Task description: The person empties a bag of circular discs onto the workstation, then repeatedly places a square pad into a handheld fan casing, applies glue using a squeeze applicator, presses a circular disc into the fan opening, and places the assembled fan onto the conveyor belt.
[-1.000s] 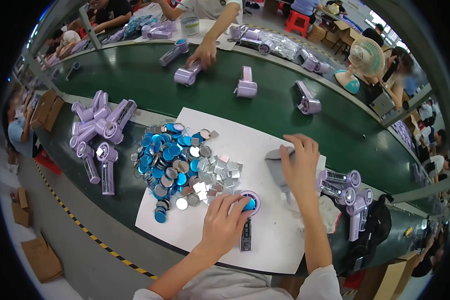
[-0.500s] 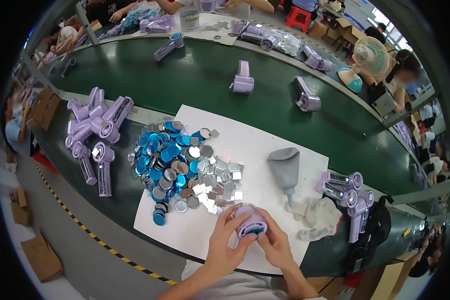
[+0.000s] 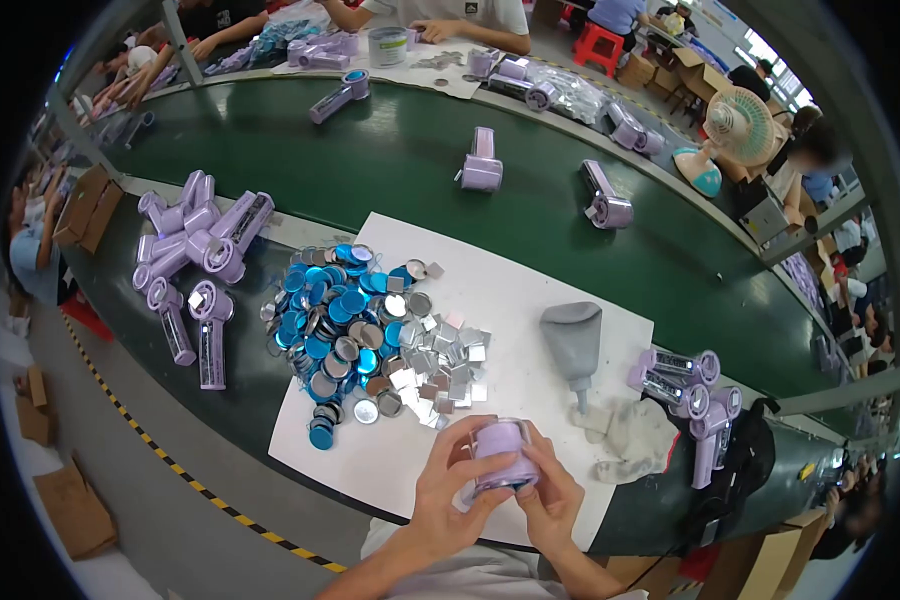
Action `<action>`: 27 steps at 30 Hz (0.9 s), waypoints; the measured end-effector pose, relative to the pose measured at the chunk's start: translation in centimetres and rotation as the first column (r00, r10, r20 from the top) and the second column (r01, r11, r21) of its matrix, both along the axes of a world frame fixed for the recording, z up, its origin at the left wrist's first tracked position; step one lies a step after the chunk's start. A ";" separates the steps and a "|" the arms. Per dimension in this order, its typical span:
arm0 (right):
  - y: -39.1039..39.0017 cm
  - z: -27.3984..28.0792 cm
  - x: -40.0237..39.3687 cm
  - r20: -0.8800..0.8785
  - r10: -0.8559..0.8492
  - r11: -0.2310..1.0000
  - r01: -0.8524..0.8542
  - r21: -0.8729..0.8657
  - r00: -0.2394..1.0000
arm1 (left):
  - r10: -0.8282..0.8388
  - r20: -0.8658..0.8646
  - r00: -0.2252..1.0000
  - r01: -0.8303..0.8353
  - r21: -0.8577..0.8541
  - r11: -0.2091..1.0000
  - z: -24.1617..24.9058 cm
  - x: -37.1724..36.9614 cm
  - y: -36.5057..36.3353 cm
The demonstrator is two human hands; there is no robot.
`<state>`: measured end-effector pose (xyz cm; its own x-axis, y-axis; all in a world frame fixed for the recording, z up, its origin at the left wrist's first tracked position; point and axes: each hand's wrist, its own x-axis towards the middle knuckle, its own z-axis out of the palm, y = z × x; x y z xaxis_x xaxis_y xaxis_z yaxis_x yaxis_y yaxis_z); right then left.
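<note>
A lilac round-headed plastic housing (image 3: pixel 501 447) is held between my two hands above the front of the white board (image 3: pixel 410 478). My left hand (image 3: pixel 452 485) wraps its left side, fingers across the front. My right hand (image 3: pixel 550 490) grips the right side, its thumb near the underside. A sliver of blue shows at the bottom of the housing; the rest of that side is hidden. Beyond my left hand lie a heap of blue and silver discs (image 3: pixel 335 325) and a pile of small square silver pieces (image 3: pixel 445 360). A grey squeeze bottle (image 3: pixel 572 345) lies ahead of my right hand.
A whitish cloth or glove (image 3: pixel 635 440) lies at the board's right. Similar lilac housings cluster at left (image 3: pixel 185 240) and right (image 3: pixel 705 400); others sit on the green belt (image 3: pixel 390 155). A desk fan (image 3: pixel 735 125) and co-workers are across it.
The held housing has turned in my hands: its face with the blue disc now points further down, and more of its lilac side shows. The housings on the belt have shifted slightly in view.
</note>
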<state>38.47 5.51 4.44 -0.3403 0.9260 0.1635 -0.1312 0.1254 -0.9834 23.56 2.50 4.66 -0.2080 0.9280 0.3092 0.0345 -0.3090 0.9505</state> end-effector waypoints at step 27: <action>0.3 -0.6 -0.8 0.127 0.063 0.935 -0.103 0.340 0.990 | 0.009 -0.148 0.989 -0.002 0.045 0.999 1.5 -1.4 -1.9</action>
<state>37.68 5.85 3.86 -0.4481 0.7870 0.4240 -0.0468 0.4531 -0.8903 22.11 0.61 6.12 -0.1620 0.9114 0.3782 0.1754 -0.3506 0.9200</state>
